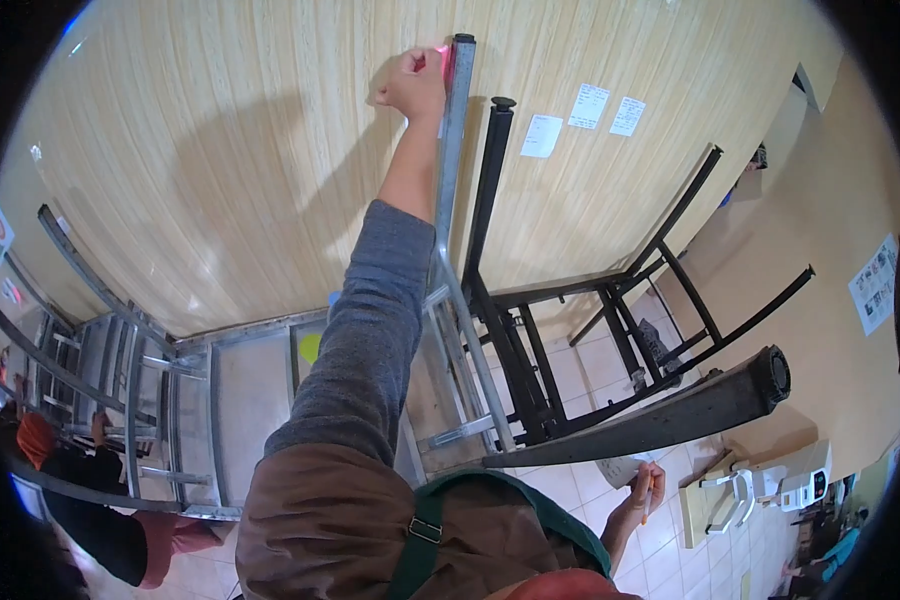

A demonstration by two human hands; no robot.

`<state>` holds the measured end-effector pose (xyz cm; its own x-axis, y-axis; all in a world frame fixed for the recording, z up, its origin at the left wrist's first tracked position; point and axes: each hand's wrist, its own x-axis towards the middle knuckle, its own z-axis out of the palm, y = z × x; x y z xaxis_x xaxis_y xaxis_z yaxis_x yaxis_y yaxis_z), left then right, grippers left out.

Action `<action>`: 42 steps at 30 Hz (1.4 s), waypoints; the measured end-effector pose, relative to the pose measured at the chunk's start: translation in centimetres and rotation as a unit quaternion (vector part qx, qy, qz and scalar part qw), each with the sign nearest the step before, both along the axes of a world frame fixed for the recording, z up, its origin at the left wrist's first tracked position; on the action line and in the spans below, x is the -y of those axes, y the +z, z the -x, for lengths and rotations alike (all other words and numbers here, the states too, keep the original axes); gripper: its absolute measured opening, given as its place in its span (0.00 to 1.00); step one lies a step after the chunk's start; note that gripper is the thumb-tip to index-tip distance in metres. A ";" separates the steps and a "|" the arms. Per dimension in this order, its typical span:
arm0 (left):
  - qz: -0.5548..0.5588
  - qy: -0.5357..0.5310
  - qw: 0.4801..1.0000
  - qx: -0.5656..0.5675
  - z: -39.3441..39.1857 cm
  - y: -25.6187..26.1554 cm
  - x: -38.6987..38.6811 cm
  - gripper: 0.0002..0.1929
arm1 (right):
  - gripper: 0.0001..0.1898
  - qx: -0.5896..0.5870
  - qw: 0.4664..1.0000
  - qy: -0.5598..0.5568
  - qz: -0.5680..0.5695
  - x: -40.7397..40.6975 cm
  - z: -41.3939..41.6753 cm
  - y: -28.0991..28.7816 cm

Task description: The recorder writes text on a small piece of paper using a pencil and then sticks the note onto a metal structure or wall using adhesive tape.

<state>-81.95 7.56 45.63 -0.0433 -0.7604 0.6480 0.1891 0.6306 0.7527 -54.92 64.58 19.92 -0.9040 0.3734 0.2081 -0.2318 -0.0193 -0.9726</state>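
My left hand (416, 86) is raised against the wood-grain wall, its fingers curled beside the top of an upright bare-metal leg (456, 112). A bright pink piece (445, 60) shows between hand and leg; whether my fingers grip it cannot be seen. The leg belongs to a metal frame (471, 330). Low at the right, my right hand (637, 499) holds an orange pen or pencil (647, 501) and a sheet of paper (616, 471) with writing on it. A black metal frame (540, 360) with upturned legs stands between the wall and my right hand.
A thick dark leg (645, 420) juts out to the right above my right hand. More bare-metal frames (131, 390) stand at left, near a person (97, 502) with an orange head covering. Papers (589, 105) hang on the wall. A white device (802, 476) stands at right.
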 end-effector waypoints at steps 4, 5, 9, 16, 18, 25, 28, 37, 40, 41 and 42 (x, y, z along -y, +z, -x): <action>-0.011 -0.187 0.945 -0.270 -1.0 -1.3 2.6 0.16 | 0.10 -0.002 1.000 -0.006 0.003 0.4 0.7 -0.3; -0.008 -0.214 0.929 -0.302 -1.5 -2.0 2.6 0.17 | 0.10 -0.011 1.000 -0.007 0.003 0.3 0.7 -0.4; -0.044 -0.193 0.966 -0.167 -5.0 -7.1 4.4 0.22 | 0.11 -0.010 1.000 0.010 -0.003 0.4 0.7 -0.6; -0.119 -0.264 0.953 0.086 -4.7 -13.8 6.0 0.21 | 0.14 0.000 1.000 0.025 0.001 0.6 0.3 -0.7; -0.151 -0.279 0.928 0.197 -3.4 -14.2 5.5 0.14 | 0.13 -0.011 1.000 0.020 -0.003 0.8 0.2 -0.5; -0.421 -0.463 0.772 -0.111 0.1 -13.6 2.3 0.12 | 0.10 -0.017 1.000 -0.003 0.004 -0.1 -0.8 -1.5; -0.501 -0.445 0.711 -0.212 1.5 -13.8 1.5 0.13 | 0.09 -0.003 1.000 -0.011 0.002 -0.2 -1.3 -1.4; -0.571 -0.409 0.684 -0.196 4.0 -13.8 0.7 0.07 | 0.08 -0.010 1.000 -0.019 -0.007 0.1 -1.3 -1.1; -0.589 -0.424 0.650 -0.225 4.6 -13.7 1.0 0.07 | 0.08 -0.008 1.000 0.003 0.000 0.3 -1.0 -1.1; -0.582 -0.437 0.640 -0.246 4.8 -13.9 0.7 0.07 | 0.08 -0.007 1.000 0.000 -0.005 0.3 -0.9 -1.1; -0.573 -0.451 0.630 -0.267 5.0 -14.0 0.7 0.07 | 0.08 -0.007 1.000 -0.003 -0.009 0.4 -0.8 -1.2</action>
